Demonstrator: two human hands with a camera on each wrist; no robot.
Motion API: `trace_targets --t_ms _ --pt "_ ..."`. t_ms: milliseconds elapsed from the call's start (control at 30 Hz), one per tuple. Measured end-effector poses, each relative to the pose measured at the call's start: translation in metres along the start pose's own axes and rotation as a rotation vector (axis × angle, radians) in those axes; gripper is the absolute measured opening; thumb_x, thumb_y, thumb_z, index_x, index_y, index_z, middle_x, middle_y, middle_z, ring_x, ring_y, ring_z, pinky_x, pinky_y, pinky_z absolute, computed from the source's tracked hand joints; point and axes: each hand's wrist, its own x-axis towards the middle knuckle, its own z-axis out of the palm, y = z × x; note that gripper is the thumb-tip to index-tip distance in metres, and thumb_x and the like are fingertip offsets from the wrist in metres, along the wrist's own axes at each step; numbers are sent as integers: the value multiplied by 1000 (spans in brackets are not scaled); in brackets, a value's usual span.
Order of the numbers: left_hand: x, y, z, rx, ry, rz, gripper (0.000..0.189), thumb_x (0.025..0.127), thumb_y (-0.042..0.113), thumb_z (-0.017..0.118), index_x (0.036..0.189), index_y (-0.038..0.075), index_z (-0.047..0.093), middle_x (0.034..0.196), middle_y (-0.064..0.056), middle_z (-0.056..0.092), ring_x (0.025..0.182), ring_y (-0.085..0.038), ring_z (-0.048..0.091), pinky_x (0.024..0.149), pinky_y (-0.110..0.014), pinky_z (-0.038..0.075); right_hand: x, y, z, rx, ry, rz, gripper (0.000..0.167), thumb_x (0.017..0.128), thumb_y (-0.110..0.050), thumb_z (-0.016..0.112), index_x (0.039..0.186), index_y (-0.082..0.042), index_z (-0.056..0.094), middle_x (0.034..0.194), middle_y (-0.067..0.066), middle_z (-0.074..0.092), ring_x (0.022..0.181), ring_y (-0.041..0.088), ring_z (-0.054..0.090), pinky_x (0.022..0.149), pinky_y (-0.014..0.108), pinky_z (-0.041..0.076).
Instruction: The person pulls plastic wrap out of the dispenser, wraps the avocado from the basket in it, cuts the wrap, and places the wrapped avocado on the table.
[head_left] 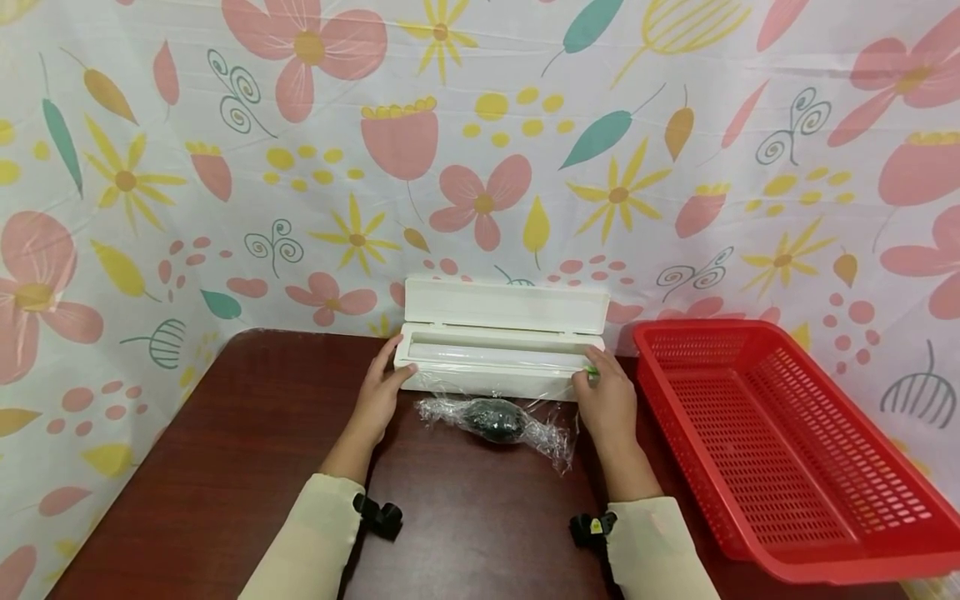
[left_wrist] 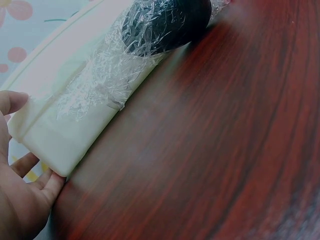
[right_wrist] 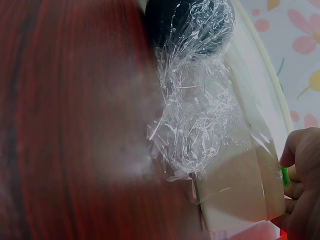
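A white cling film dispenser (head_left: 487, 382) stands on the table with its lid (head_left: 507, 307) raised and a film roll (head_left: 495, 355) inside. My left hand (head_left: 378, 396) grips its left end, thumb on the front top edge and fingers round the end wall. At the right end my right hand (head_left: 609, 400) holds the box the same way, beside a small green piece (right_wrist: 285, 176), mostly hidden by the fingers. Just in front lies a dark oval object (head_left: 493, 419) wrapped in clear film (head_left: 551, 437), the film bunched at both its ends.
To the right sits a red plastic basket (head_left: 693, 454) with slotted sides, close to my right forearm. The dark red-brown wooden table (head_left: 480, 517) backs onto a flower-patterned cloth (head_left: 480, 125). Black straps with small cameras (head_left: 381, 517) are on both wrists.
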Motion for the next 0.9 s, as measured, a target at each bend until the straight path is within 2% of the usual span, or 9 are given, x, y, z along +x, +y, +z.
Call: trace_targets --t_ms 233,367,533,733,900 --pt "0 0 0 11 -2 1 63 103 27 58 160 30 30 169 -7 8 146 -36 30 121 -60 24 -1 1 0 10 7 -4 42 88 -8 59 128 -1 69 136 15 66 137 34 53 114 50 42" --pt "0 0 0 11 2 -7 63 103 27 58 159 31 30 169 -6 9 145 -35 30 121 -59 25 0 2 1 18 12 3 32 87 -8 61 117 -2 71 133 18 66 131 37 58 107 51 46" --pt "0 -1 -1 11 3 -8 63 103 27 58 159 31 30 169 -5 9 145 -35 31 121 -60 25 0 3 1 34 27 11 18 85 -7 63 102 -1 65 125 21 65 117 41 61 99 52 48" --pt "0 -1 0 21 4 -4 62 103 27 58 159 31 30 169 -7 9 146 -36 30 121 -60 25 -1 5 2 32 34 14 16 84 -6 62 100 -1 64 121 21 64 112 41 61 98 52 48" --pt "0 -1 0 29 7 2 63 104 27 58 160 30 29 169 -6 10 151 -36 22 122 -60 24 -1 4 1 37 33 12 16 85 -6 62 100 -1 64 119 22 64 110 41 61 97 52 48"
